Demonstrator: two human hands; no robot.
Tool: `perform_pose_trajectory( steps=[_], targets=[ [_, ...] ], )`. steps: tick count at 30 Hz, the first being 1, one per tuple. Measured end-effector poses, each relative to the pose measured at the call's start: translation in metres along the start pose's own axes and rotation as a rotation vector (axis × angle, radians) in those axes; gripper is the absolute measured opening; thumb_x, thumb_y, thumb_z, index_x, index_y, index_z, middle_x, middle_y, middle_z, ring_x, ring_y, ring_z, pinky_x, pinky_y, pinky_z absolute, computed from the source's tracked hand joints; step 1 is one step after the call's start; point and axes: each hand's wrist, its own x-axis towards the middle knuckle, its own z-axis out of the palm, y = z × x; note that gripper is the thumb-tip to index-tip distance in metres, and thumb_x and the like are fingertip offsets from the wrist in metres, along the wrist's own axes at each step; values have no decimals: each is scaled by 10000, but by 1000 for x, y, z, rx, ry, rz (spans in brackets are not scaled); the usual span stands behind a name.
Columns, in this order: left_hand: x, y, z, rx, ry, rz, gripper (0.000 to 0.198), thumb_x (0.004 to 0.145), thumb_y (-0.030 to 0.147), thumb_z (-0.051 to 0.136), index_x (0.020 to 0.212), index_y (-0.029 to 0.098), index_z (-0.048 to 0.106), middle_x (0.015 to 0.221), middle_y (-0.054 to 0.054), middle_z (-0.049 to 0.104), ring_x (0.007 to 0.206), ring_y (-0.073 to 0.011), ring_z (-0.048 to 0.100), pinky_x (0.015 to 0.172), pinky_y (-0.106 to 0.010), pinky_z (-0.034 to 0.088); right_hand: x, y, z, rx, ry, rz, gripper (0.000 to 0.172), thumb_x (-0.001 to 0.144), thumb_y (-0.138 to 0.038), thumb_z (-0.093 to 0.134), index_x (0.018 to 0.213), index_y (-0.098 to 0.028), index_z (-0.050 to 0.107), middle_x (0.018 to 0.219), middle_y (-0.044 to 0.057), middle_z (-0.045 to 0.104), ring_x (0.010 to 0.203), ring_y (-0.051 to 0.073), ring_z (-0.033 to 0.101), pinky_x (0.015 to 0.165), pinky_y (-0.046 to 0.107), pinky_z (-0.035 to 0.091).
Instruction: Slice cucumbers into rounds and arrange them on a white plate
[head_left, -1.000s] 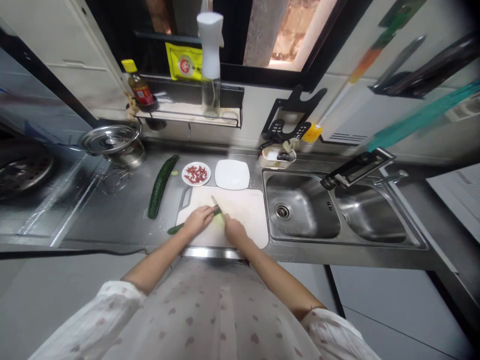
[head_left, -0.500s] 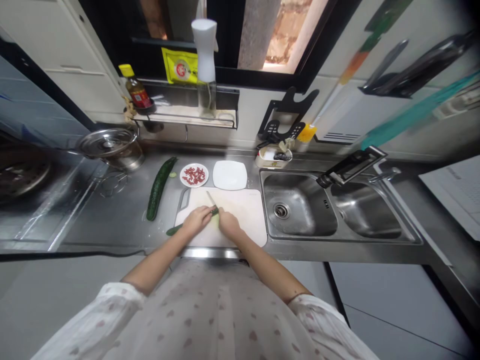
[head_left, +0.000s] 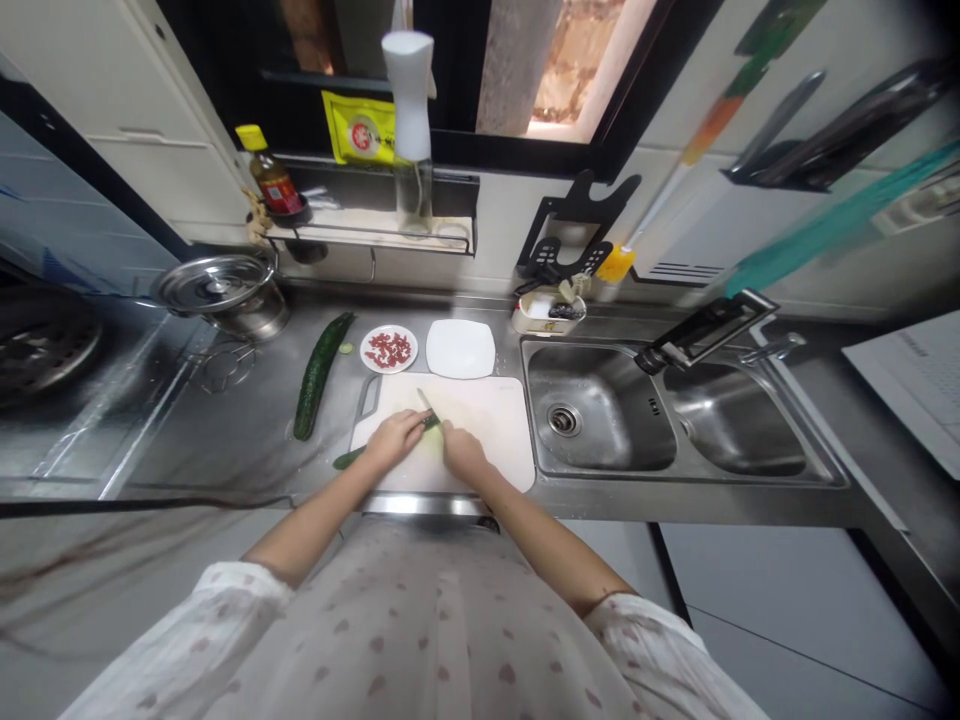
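Note:
A white cutting board (head_left: pixel 495 425) lies on the counter with a cut cucumber (head_left: pixel 348 459) across its left part. My left hand (head_left: pixel 395 440) is closed over this cucumber near its right end, its fingertips beside the blade. In my right hand (head_left: pixel 463 452) a knife (head_left: pixel 426 401) is gripped by the handle, the blade slanting away and to the left against the cucumber's cut end. Pale green pieces lie under the blade, partly hidden by my hands. A whole cucumber (head_left: pixel 321 378) rests on the counter left of the board.
Behind the board stand a small plate (head_left: pixel 366 361) of chopped red pieces and a white square plate (head_left: pixel 460 348). A double sink (head_left: pixel 600 445) is at the right. A lidded steel pot (head_left: pixel 251 312) stands at the left, and a wall shelf (head_left: pixel 345 235) holds bottles.
My right hand has shifted slightly to the right with the knife. My left hand stays on the cucumber, almost in the same spot.

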Motion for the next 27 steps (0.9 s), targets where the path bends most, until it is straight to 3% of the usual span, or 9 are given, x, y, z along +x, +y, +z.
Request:
perform_pose_trajectory(
  steps=[5,15,27],
  targets=[
    [1,0,-1,-3,4,-4,363,941,288,432,1266,225,583,1083,-69,666,1029,-190,606,933,-325,475,7,-2,-4,22,22,-9,391,919,-83,318,1288,-94,445,1050,176,664,1037,204,629,874,288,460],
    [2,2,-2,-3,2,-19,361,941,291,434,1260,223,589,1093,-70,671,1030,-191,609,918,-324,482,-8,3,-1,-17,-16,-8,384,914,-81,332,1286,-105,424,1028,168,663,1019,207,628,850,295,469],
    [2,-2,-2,-18,-1,-14,370,935,297,440,1273,237,580,1104,-62,671,1030,-186,612,930,-323,481,5,-1,-1,6,4,-12,383,909,-63,326,1272,-93,445,1034,167,665,1039,204,624,865,298,462]
  ],
)
